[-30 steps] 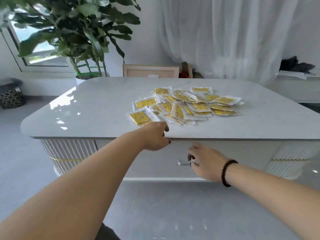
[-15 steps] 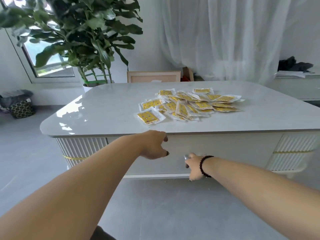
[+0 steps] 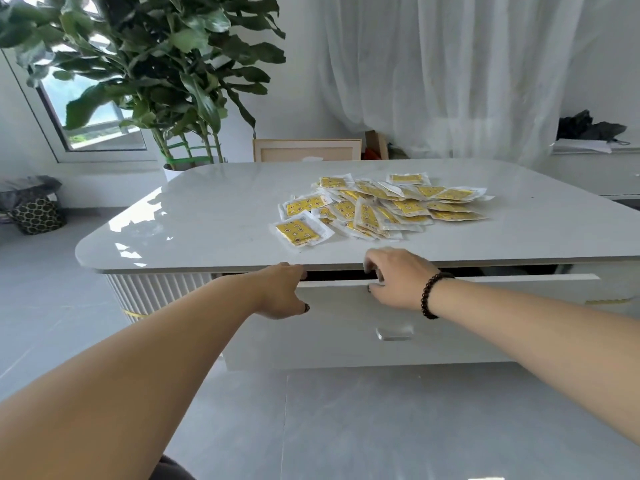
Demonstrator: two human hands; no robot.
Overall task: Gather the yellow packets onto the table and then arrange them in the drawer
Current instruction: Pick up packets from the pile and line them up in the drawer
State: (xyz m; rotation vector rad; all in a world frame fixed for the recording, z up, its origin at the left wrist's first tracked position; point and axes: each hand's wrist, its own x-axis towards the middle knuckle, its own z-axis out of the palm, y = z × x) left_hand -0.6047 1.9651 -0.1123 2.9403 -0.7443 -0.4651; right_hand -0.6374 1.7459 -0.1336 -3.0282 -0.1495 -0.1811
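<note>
The yellow packets (image 3: 381, 207) sit in a loose overlapping pile on the table (image 3: 214, 209), while both hands are on the drawer (image 3: 450, 317) below: left hand (image 3: 282, 291) and right hand (image 3: 394, 277) each have fingers curled over the top edge of the drawer front, which is open just a crack. Those packets look light, flat and slick in clear wrap, so I'd guess they slide around. Best to scoop a few together by the edges rather than pinch them one at a time.
</note>
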